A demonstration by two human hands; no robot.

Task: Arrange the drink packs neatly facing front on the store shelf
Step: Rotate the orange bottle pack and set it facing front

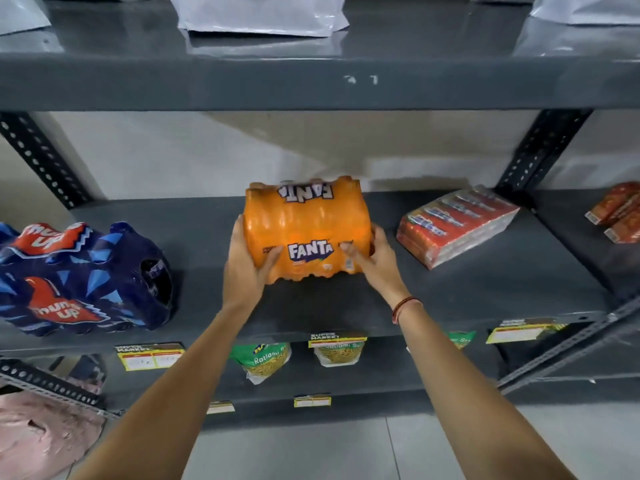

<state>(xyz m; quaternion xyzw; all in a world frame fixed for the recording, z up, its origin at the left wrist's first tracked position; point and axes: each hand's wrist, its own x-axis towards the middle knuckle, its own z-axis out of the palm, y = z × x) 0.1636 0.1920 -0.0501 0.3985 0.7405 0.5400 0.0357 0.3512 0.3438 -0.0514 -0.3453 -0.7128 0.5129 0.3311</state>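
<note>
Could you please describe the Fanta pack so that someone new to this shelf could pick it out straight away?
On the grey metal shelf at chest level, look to the middle, between the dark blue Thums Up pack and the red shrink-wrapped boxes. The Fanta pack is there, gripped by the left hand and right hand. It is the only bright orange bundle.

Grey metal shelving (311, 84), perforated uprights (41, 157), pale wall (207, 157), grey tiled floor (311, 452).

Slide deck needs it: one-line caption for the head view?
Both hands, left and right, grip an orange Fanta pack, logo forward, on the grey shelf.
</note>
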